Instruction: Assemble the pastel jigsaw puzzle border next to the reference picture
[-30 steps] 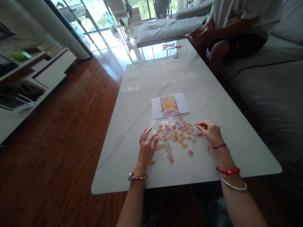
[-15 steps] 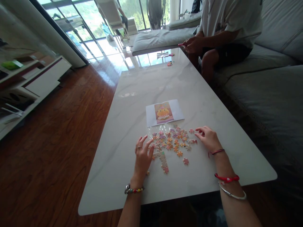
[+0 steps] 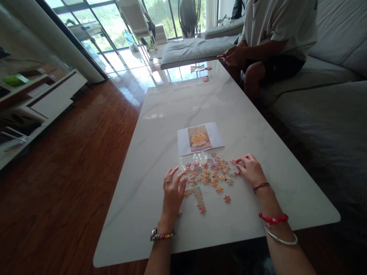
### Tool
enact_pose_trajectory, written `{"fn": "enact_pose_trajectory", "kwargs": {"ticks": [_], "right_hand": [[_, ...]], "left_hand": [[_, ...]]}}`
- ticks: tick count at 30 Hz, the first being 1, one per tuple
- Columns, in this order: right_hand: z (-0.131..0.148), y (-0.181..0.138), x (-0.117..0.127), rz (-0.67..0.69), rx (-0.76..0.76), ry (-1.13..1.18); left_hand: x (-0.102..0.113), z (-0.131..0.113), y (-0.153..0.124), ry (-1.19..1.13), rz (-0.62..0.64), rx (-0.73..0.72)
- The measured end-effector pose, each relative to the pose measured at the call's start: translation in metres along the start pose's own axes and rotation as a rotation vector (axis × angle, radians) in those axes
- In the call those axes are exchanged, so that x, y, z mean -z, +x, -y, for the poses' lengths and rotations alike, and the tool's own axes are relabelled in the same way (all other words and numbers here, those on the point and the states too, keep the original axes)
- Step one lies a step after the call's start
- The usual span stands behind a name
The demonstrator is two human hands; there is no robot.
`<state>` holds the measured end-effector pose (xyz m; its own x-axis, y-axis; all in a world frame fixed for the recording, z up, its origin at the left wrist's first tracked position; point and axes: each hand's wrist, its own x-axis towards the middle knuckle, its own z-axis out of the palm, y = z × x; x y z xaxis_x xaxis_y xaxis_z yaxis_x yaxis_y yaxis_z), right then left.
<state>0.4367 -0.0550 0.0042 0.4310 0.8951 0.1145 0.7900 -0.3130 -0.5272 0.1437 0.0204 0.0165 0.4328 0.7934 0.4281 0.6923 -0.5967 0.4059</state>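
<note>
My left hand (image 3: 172, 194) hovers over the left side of the loose jigsaw pieces (image 3: 206, 172), its fingers apart and holding nothing. Just right of it lies a joined strip of pieces (image 3: 199, 198), bent at a corner, with a greenish piece at the bend and a pink one at the near end. At the right edge of the pile, my right hand (image 3: 250, 169) has its thumb and forefinger closed at a small pink jigsaw piece (image 3: 233, 162). A single pink piece (image 3: 227, 198) lies apart, nearer to me.
Beyond the pile, a paper sheet with a printed cartoon picture (image 3: 200, 138) lies on the white marble-patterned table (image 3: 183, 103). Small colourful items (image 3: 206, 78) sit at the far end. On the grey sofa (image 3: 312, 91) at right, a person (image 3: 269, 42) holds a phone-like object.
My right hand has moved slightly left, and its fingertips now meet the pink piece they were just short of. My left hand stays nearly in place. The view has shifted a little.
</note>
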Motion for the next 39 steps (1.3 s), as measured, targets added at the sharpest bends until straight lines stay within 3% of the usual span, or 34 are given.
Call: {"fn": "enact_pose_trajectory", "kwargs": {"ticks": [22, 39], "right_hand": [[0.008, 0.001, -0.001, -0.018, -0.013, -0.048], [0.006, 0.001, 0.007, -0.252, -0.052, 0.008]], "left_hand": [[0.006, 0.008, 0.001, 0.005, -0.043, 0.023], [0.009, 0.011, 0.000, 0.017, -0.033, 0.083]]}}
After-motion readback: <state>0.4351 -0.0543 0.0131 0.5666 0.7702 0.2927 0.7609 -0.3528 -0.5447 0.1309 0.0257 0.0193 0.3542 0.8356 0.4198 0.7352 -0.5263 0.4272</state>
